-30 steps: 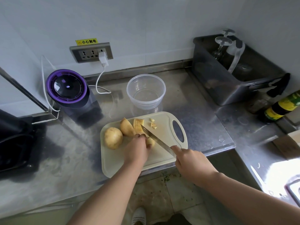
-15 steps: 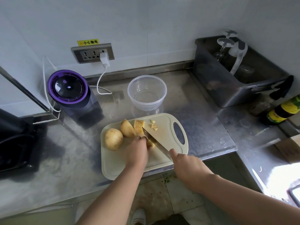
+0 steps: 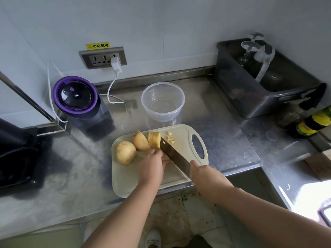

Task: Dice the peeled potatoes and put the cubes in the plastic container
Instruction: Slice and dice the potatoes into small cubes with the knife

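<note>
**Hands Cutting a Potato on the Board**

The left hand [image 3: 152, 165] lies on the cutting board [image 3: 125, 183]. Its fingers bend down over a potato piece [image 3: 165, 160] and hold it in place. We can see only a little of that piece. The right hand [image 3: 206, 174] is wrapped round the handle of a knife [image 3: 174, 156] at the near edge of the board. The blade lies slanted across the board, right beside the left fingers.

The tip of the blade is by a stack of slices [image 3: 154, 139]. A half potato [image 3: 140, 141] sits just left of the stack. A whole potato [image 3: 125, 152] touches the half on the board's left part. We see a few small cubes [image 3: 170, 137] near the far edge of the board.

The clear plastic container [image 3: 163, 102] stands just behind the board on the steel counter [image 3: 223, 126]. Behind the board to the left stands a dark machine with a purple lid [image 3: 77, 94]. Behind it to the right sits a dark bin [image 3: 259, 90]. Well off to the board's right is a bottle with a yellow label [image 3: 311, 124].
</note>
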`<act>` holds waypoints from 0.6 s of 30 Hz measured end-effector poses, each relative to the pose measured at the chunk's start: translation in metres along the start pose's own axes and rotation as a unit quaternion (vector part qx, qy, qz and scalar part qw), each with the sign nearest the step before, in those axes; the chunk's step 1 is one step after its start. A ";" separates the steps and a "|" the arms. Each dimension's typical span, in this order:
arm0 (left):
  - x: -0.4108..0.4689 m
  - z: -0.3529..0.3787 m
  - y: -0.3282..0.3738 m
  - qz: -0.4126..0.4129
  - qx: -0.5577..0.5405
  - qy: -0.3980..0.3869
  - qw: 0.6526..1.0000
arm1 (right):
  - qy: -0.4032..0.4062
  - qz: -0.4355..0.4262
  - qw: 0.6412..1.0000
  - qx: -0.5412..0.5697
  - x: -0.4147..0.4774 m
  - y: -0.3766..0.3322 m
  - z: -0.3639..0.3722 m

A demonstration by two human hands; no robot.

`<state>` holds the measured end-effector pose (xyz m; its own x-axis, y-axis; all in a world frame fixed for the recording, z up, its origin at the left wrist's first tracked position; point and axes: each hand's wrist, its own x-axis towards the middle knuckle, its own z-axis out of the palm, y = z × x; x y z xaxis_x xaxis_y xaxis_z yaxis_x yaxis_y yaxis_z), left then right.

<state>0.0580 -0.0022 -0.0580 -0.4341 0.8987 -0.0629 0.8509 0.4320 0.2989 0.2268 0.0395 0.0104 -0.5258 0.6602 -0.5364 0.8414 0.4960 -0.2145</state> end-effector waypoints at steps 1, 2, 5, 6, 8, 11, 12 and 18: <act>-0.001 0.000 0.000 0.002 0.001 -0.003 1.000 | 0.012 0.004 1.000 0.007 -0.001 0.001 0.000; -0.001 0.000 -0.001 0.001 -0.003 -0.006 1.000 | 0.023 0.007 1.000 0.010 -0.003 0.001 0.001; -0.001 -0.003 -0.002 -0.011 -0.052 -0.014 0.998 | 0.035 0.003 0.999 -0.011 -0.011 0.001 0.002; -0.002 -0.003 -0.002 -0.016 -0.072 -0.014 0.997 | 0.036 -0.003 0.999 -0.021 -0.014 0.001 0.002; -0.003 -0.004 -0.005 -0.022 -0.090 -0.010 0.996 | 0.037 -0.010 0.999 -0.038 -0.016 0.000 0.002; -0.006 -0.005 -0.006 -0.023 -0.095 -0.004 0.995 | 0.034 -0.012 0.998 -0.050 -0.017 -0.004 0.004; -0.006 -0.005 -0.006 -0.023 -0.095 0.000 0.995 | 0.033 -0.012 0.998 -0.051 -0.017 -0.005 0.005; -0.006 -0.004 -0.007 -0.021 -0.090 0.004 0.996 | 0.026 -0.021 0.998 -0.052 -0.019 -0.010 0.006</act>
<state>0.0534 -0.0105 -0.0562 -0.4712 0.8791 -0.0721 0.7652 0.4480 0.4623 0.2296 0.0186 0.0180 -0.5680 0.6648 -0.4852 0.8028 0.5776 -0.1484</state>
